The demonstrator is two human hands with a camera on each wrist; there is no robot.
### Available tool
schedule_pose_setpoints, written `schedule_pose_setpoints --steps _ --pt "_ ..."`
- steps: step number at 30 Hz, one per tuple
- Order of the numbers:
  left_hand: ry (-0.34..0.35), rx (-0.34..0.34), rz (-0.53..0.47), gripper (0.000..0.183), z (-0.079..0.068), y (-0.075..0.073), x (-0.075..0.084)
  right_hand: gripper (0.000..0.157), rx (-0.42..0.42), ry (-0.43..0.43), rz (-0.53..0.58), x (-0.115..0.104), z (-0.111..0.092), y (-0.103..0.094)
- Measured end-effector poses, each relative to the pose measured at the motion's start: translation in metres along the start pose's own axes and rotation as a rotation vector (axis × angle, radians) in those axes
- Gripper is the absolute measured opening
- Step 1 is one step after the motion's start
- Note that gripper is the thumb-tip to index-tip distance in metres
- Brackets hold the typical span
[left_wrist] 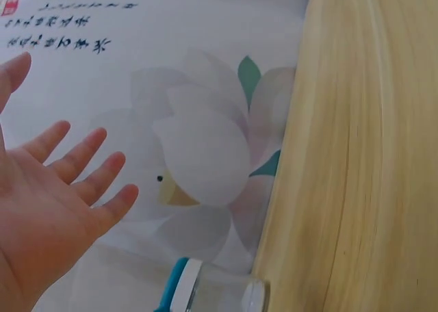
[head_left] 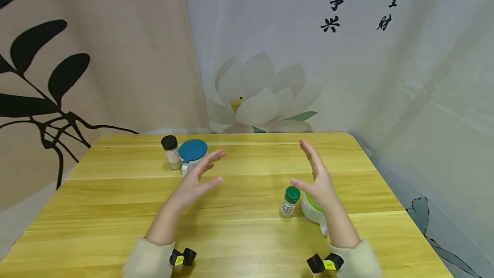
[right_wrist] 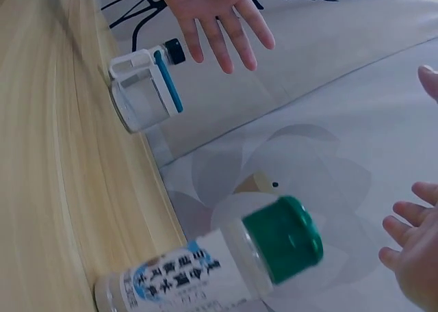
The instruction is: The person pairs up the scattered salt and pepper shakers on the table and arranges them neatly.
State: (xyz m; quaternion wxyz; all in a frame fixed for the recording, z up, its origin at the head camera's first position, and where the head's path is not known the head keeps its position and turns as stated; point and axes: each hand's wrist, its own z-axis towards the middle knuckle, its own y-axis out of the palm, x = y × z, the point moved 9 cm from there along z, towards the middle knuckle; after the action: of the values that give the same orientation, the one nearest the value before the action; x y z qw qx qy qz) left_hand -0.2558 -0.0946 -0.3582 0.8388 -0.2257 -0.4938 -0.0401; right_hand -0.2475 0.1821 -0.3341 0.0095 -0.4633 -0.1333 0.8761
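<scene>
My left hand [head_left: 197, 183] is raised over the table with fingers extended and nothing in it. Just beyond it, partly hidden by the fingers, is a clear jar with a blue lid [head_left: 193, 150] and a white handle, also visible as a jar [right_wrist: 140, 101] in the right wrist view. A black-capped seasoning bottle [head_left: 172, 153] stands beside that jar. On the other side, my empty right hand [head_left: 319, 183] hovers, thumb spread from straight fingers. Below it sits a jar with a light green lid [head_left: 311, 211], partly covered by the hand. To its left stands a green-capped seasoning bottle [head_left: 289, 203].
A wooden table [head_left: 239, 226] holds all the containers. Behind it hangs a pale curtain [head_left: 270, 46] printed with a lotus, dark leaves and black characters. Each sleeve carries a small black device [head_left: 325, 264] at the wrist.
</scene>
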Motion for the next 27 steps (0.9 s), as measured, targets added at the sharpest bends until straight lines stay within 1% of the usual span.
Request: schedule_pose_setpoints --steps 4,8,13,20,24,27 --pt "0.009 0.036 0.006 0.063 -0.005 -0.011 0.0 0.087 -0.011 0.015 0.0 0.0 0.003 0.008" --pt "0.015 0.063 0.014 0.065 -0.01 -0.022 0.001 0.087 -0.025 0.054 -0.011 0.002 0.006 0.017" --pt "0.026 0.123 0.035 0.066 -0.015 -0.037 0.003 0.089 -0.046 0.092 -0.026 0.004 0.008 0.027" --pt "0.016 0.224 0.107 0.066 -0.023 -0.058 0.002 0.092 -0.052 0.09 -0.02 0.005 0.01 0.041" --pt "0.01 0.267 0.119 0.067 -0.028 -0.067 0.0 0.092 -0.053 0.082 -0.007 0.005 0.011 0.048" --pt "-0.016 0.294 0.123 0.066 -0.031 -0.073 -0.003 0.093 -0.059 0.094 -0.009 0.006 0.011 0.055"
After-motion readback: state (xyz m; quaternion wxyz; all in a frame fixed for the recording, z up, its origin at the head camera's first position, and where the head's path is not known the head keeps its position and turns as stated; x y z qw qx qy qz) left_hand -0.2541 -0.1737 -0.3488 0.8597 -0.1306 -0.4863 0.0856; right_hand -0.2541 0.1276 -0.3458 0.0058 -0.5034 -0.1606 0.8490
